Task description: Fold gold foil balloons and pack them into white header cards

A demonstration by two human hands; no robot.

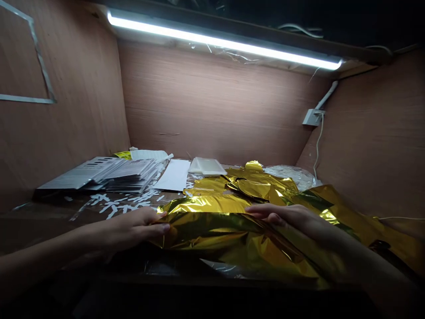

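Observation:
A shiny gold foil sheet [226, 241], perhaps a flat foil balloon, is stretched between my hands at the front of the table. My left hand [137, 228] pinches its left edge between thumb and fingers. On the right, my right hand [282, 217] is closed on its upper edge, thumb below and fingers above. The foil hangs down in creases toward the table's front edge. Behind it and to the right lies a heap of more gold foil [255, 188], crumpled and overlapping; part of it is hidden by my right arm.
Stacks of white printed packets [129, 173] stand at the left back, with small white paper strips [111, 206] scattered before them. A white card [174, 174], a translucent stack [207, 166] and a clear plastic bag [292, 174] lie behind. A tube light [226, 40] hangs above; wooden walls enclose three sides.

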